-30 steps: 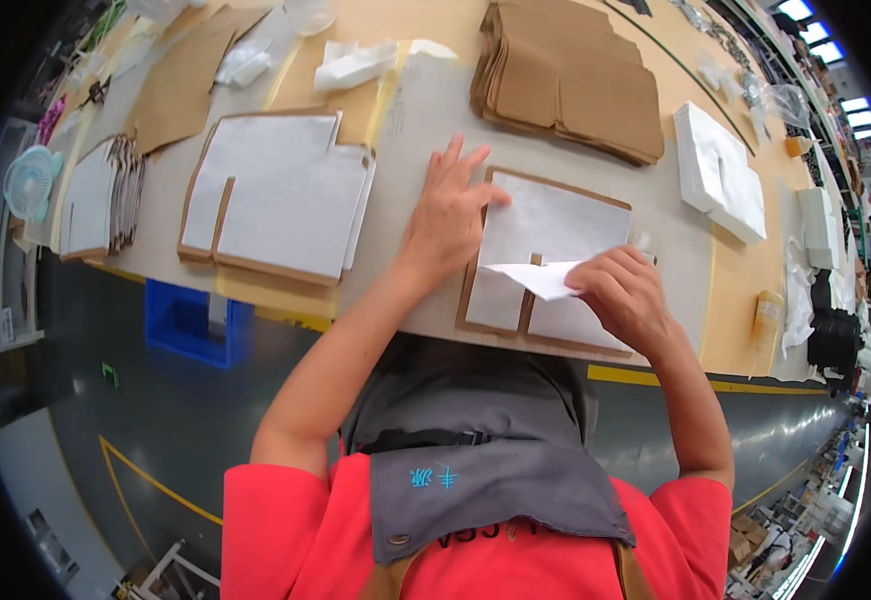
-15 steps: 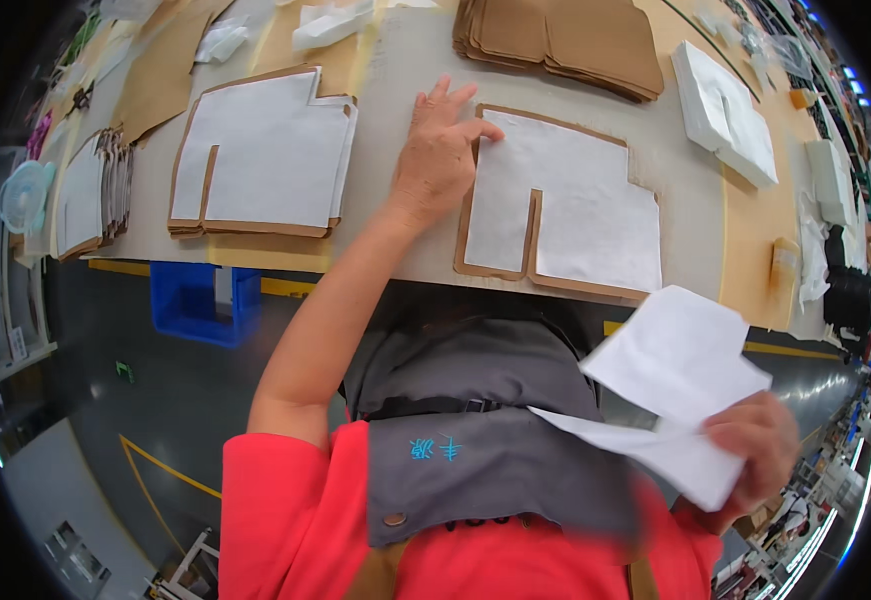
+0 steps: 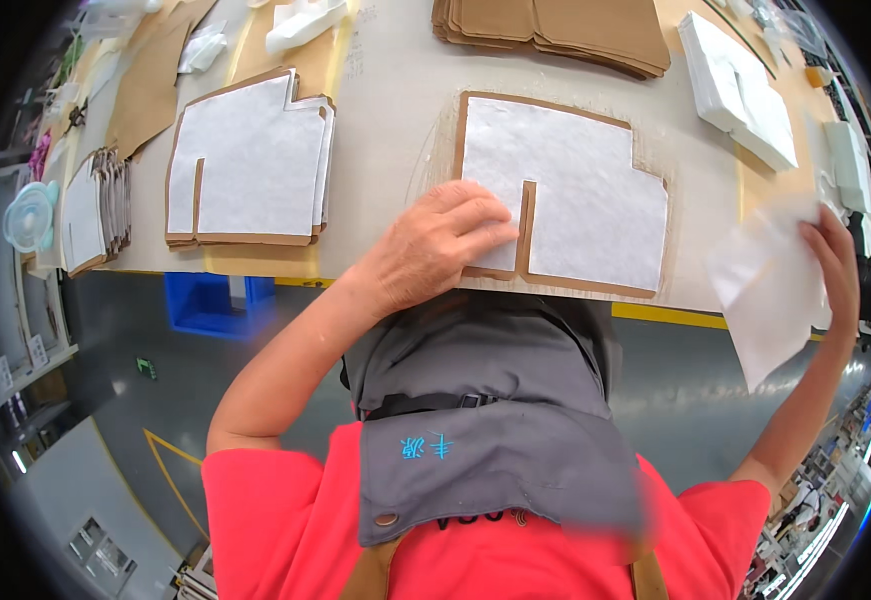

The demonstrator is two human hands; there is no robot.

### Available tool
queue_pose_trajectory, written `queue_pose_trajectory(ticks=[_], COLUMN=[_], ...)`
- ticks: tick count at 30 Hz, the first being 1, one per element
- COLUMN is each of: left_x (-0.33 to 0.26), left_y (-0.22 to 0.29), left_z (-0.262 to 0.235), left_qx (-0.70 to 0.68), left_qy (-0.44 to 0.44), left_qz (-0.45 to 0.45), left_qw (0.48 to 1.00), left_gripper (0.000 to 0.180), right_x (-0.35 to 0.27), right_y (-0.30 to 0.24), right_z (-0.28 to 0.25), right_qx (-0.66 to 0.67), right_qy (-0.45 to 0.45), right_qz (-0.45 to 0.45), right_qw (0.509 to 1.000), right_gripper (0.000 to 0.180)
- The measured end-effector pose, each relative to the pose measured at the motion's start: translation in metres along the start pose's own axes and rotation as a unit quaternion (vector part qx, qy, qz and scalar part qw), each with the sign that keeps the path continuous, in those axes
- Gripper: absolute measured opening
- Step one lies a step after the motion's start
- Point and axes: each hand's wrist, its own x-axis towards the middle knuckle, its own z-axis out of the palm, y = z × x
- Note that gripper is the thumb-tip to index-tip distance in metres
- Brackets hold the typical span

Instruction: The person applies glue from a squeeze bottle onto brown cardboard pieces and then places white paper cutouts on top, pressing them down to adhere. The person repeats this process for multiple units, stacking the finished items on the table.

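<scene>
A brown panel point(image 3: 524, 262) with a white sheet point(image 3: 596, 215) on its face lies in front of me at the table's near edge. A narrow slot shows brown through the white, and one upper corner is notched. My left hand point(image 3: 446, 240) rests on the panel's lower left part, fingers extended to the right over the white, thumb hidden; it holds nothing I can see. Out to the right, beyond the panel, my right hand point(image 3: 836, 265) grips a limp white sheet point(image 3: 766, 290) by its upper edge. This sheet hangs over the table's near edge, slightly blurred.
Left of the panel lies a stack of white-faced brown panels point(image 3: 256, 170); more stand on edge point(image 3: 106, 205) at far left. Brown pieces point(image 3: 596, 35) are piled at the back. White sheets point(image 3: 741, 95) are stacked back right. A blue bin point(image 3: 218, 305) sits below the table edge.
My left hand has come down from the panel's upper left corner to its lower left part. My right hand has swung up and outward to the right, carrying the white sheet from near my body.
</scene>
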Motion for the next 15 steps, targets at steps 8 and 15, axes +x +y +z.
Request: queue_pose_trajectory(ticks=[8,15], left_x=[-0.005,-0.012], left_y=[-0.005,-0.001], left_z=[-0.017,-0.022], left_qx=[0.023,0.011], left_qy=[-0.072,-0.122], left_qz=[0.060,0.066], left_qw=[0.995,0.990], left_gripper=[0.036,0.032], right_x=[0.078,0.082], right_y=[0.092,0.089], right_z=[0.043,0.059], right_qx=[0.009,-0.023], right_qy=[-0.076,-0.025], right_qz=[-0.004,-0.029], right_qw=[0.997,0.999], right_gripper=[0.023,0.030])
